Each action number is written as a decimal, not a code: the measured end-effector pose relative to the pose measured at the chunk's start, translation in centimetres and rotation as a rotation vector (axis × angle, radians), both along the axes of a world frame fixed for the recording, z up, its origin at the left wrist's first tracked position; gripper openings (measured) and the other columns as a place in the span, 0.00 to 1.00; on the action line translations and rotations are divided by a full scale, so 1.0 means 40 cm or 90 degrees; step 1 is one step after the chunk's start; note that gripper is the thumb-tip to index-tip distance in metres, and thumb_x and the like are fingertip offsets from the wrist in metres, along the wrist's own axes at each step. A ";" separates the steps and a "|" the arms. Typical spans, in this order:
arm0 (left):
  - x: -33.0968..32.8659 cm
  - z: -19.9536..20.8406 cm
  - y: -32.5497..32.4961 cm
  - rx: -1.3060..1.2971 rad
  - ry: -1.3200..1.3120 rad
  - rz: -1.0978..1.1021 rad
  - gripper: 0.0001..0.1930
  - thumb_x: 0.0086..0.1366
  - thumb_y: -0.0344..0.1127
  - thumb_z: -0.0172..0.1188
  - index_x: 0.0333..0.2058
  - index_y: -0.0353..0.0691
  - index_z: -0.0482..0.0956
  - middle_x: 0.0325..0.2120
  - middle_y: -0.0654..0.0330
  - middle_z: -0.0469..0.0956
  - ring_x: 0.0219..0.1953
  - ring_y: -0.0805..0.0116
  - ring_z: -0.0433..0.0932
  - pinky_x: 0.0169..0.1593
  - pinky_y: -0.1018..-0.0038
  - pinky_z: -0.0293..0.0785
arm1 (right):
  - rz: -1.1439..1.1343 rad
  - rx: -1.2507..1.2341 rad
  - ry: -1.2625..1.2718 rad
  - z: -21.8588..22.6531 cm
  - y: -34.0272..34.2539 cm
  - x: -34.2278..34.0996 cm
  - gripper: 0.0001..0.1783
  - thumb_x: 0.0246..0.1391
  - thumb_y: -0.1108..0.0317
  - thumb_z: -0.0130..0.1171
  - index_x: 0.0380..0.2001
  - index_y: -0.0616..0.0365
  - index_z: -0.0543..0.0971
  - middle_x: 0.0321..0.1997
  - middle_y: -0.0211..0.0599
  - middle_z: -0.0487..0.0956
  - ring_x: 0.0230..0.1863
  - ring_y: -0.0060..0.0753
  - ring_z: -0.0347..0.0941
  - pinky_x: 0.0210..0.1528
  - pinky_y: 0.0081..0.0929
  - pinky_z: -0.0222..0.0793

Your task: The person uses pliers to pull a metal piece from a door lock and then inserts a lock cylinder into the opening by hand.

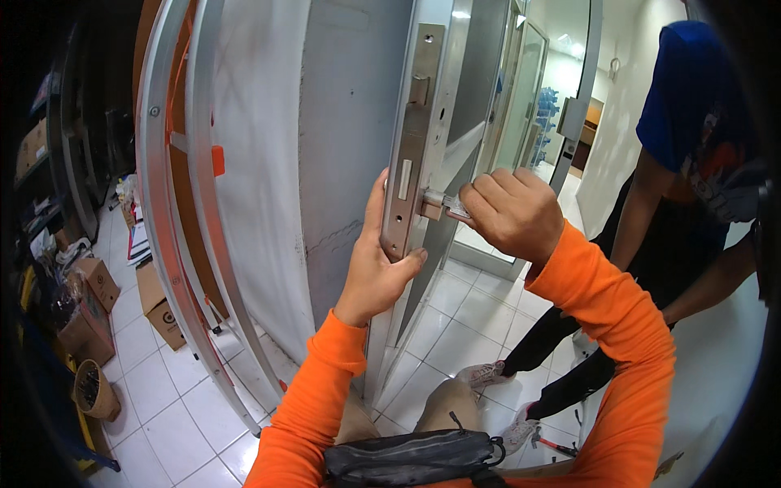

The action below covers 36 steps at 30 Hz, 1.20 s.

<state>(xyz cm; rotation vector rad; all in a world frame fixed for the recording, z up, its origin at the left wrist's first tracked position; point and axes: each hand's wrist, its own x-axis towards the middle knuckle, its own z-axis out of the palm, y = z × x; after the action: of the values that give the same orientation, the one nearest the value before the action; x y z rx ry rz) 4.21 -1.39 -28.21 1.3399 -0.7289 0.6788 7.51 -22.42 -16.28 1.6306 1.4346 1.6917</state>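
Observation:
A long mortise lock (pixel 404 175) with a metal faceplate stands upright at the edge of a grey metal-framed door (pixel 468 106). My left hand (pixel 376 264) is closed round the lower part of this edge, fingers on its left side and thumb across to the right. A silvery lock cylinder (pixel 435 203) sticks out from the right side of the lock. My right hand (pixel 517 213) is closed on its outer end; a key may be in the fingers, but they hide it.
A folded ladder (pixel 199 163) leans by the white wall at left. Cardboard boxes (pixel 159 305) and a wicker basket (pixel 96 389) stand on the tiled floor. At right, a person in a blue shirt (pixel 663 122) bends close by; a red-handled hammer (pixel 557 446) lies near their shoe.

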 end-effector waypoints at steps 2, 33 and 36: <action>0.001 -0.001 -0.005 0.004 0.002 0.003 0.55 0.57 0.17 0.60 0.80 0.42 0.41 0.69 0.50 0.66 0.69 0.63 0.69 0.69 0.68 0.67 | -0.018 -0.007 0.008 0.003 -0.011 -0.004 0.15 0.53 0.55 0.72 0.31 0.54 0.80 0.27 0.27 0.74 0.28 0.28 0.75 0.28 0.27 0.69; 0.001 0.006 -0.036 -0.066 0.076 0.033 0.40 0.56 0.22 0.65 0.69 0.40 0.63 0.54 0.62 0.74 0.54 0.72 0.75 0.56 0.75 0.74 | 0.114 0.281 1.321 -0.008 -0.020 -0.043 0.24 0.71 0.49 0.55 0.36 0.61 0.83 0.26 0.28 0.80 0.27 0.20 0.77 0.21 0.21 0.70; 0.001 0.004 -0.027 -0.040 0.054 0.051 0.40 0.56 0.24 0.66 0.69 0.40 0.63 0.54 0.61 0.74 0.54 0.72 0.75 0.56 0.74 0.74 | 0.135 0.266 1.349 -0.001 -0.002 -0.041 0.20 0.70 0.53 0.57 0.37 0.60 0.83 0.25 0.30 0.80 0.26 0.23 0.77 0.24 0.23 0.73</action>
<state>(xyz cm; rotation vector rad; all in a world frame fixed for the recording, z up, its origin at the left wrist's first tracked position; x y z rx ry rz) 4.27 -2.47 -28.04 1.3375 -0.5837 0.6987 5.89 -22.50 -16.32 3.7861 1.7122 -0.5653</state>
